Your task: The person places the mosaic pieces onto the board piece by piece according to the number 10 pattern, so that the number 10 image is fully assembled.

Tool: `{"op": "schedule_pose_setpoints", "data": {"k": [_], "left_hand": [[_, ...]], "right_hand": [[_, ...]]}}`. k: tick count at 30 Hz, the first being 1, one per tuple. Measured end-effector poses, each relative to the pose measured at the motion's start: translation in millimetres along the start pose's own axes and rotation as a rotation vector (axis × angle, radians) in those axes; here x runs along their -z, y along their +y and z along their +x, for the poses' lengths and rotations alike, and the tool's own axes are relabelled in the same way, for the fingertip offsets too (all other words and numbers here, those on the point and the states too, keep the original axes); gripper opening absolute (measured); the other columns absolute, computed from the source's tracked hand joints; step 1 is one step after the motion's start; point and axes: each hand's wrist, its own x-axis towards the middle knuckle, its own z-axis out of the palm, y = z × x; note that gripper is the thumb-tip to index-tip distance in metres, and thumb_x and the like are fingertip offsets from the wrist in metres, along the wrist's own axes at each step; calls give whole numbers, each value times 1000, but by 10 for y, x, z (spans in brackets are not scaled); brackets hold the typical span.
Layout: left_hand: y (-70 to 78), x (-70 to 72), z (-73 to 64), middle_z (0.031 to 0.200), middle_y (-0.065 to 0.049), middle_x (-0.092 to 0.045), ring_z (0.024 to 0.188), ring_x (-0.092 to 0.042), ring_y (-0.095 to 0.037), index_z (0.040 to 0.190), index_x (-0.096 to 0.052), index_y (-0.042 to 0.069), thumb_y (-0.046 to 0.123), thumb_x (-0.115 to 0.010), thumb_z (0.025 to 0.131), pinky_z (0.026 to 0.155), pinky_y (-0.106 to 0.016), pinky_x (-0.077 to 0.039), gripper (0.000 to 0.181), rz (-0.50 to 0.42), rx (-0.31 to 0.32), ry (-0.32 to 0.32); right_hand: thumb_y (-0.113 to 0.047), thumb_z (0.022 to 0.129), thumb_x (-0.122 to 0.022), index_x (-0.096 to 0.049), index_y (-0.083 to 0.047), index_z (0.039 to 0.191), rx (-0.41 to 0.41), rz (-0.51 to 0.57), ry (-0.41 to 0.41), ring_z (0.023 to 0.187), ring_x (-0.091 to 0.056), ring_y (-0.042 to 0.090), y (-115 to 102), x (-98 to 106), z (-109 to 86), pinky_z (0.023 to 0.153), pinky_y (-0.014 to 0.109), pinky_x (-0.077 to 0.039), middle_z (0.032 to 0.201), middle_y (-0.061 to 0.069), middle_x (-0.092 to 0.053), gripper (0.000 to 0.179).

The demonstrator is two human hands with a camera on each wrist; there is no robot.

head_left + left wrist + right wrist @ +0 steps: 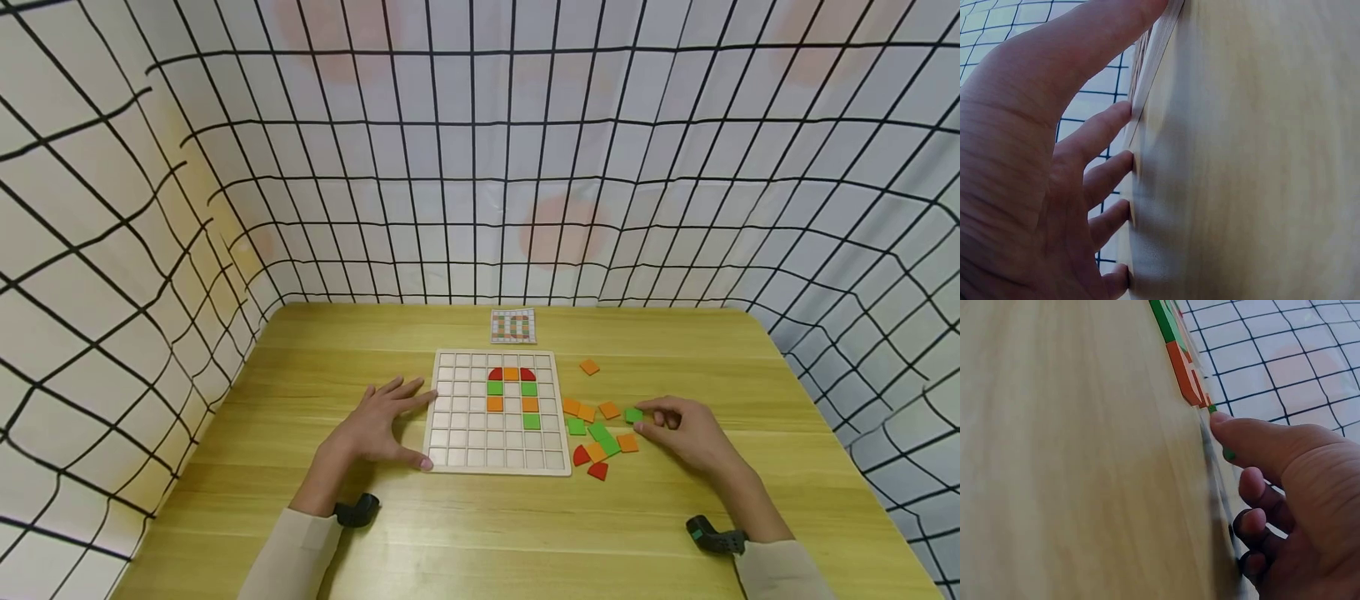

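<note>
A pale wooden grid board (465,457) lies on the table, with red, orange and green tiles set in some of its cells. My left hand (372,427) is spread at the board's left side. Its thumb and index finger touch the board's edge, as the left wrist view also shows. To the right of the loose tiles, my right hand (693,429) pinches a green square tile (633,415) between thumb and fingers. In the right wrist view the thumb covers most of that green tile (1229,454).
Several loose orange tiles (627,443), green tiles (576,427) and red quarter-round tiles (597,472) lie right of the board. One orange tile (590,367) lies apart, farther back. Behind the board is a small pattern card (513,327). Black netting (480,179) rises around the table.
</note>
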Motion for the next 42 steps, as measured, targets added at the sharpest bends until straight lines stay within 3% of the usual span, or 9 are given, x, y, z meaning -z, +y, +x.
{"op": "schedule_pose_setpoints", "data": {"k": [9, 23, 34, 42], "left_hand": [[10, 1, -7, 169, -7, -31, 158, -20, -43, 157, -44, 32, 77, -83, 63, 119, -78, -11, 112, -4, -2, 0], [31, 16, -25, 169, -7, -33, 157, -22, -43, 157, -46, 31, 76, -84, 63, 119, -78, -12, 111, -5, 1, 11], [11, 7, -24, 170, -5, -31, 158, -21, -41, 157, -44, 34, 79, -82, 62, 120, -77, -12, 112, 6, 10, 10], [27, 14, -24, 170, -3, -31, 158, -23, -41, 157, -43, 35, 81, -80, 62, 121, -74, -15, 113, 34, 12, 9]], "right_hand": [[-41, 93, -78, -75, -14, 119, -2, 45, 2, 72, -48, 14, -103, -60, 68, 61, 26, -41, 84, 3, -57, 38], [-34, 88, -83, -77, -12, 115, 35, 111, -29, 74, -49, 16, -567, -346, 301, 61, 24, -41, 83, 3, -57, 35], [-24, 86, -86, -78, -15, 108, 131, 159, -92, 70, -47, 15, -954, -680, 396, 60, 23, -38, 79, 1, -54, 25], [-27, 85, -86, -81, -18, 108, 238, 134, -102, 66, -46, 11, -1193, -973, 478, 59, 22, -37, 76, -2, -56, 25]]}}
